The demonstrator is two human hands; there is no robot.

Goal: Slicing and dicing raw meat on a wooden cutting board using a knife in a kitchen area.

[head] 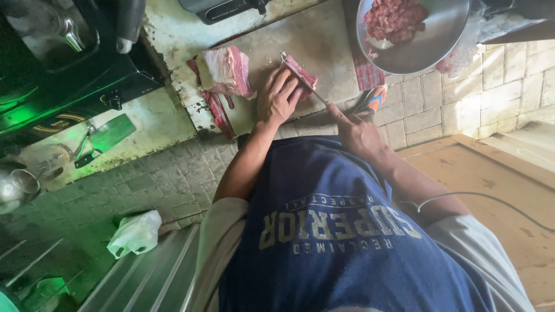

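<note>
The left hand (277,97) lies flat over a strip of raw red meat (302,72) on the worn counter (324,43), fingers (287,86) spread and pressing down on the near end of the piece, not curled around it. The right hand (356,132) is wrapped tight around a knife (332,106) — its orange and blue handle shows past the knuckles, index finger stretched along the top, the thin blade angling up toward the strip just beside the left fingertips. That strip looks soft and floppy, wet on the surface, so it would likely slide under a light touch; a flat, firm press like this one suits it better than a pinch, and the safest hold seems to be on the end away from the blade, fingertips tucked back. It looks light, nothing that needs two hands to lift. To the left, well apart from the blade, sits a larger slab of meat (226,70) with a pale fatty face, thicker and plainly heavier, with dark trimmings (218,110) trailing off it along the counter edge. Up at the right a metal bowl (430,43) holds a heap of diced meat (396,17), near the strip but not touching it. A checked cloth (368,74) lies under the bowl's rim — the blade passes close by it. Down on the tiled floor lies a crumpled white plastic bag (136,233).
</note>
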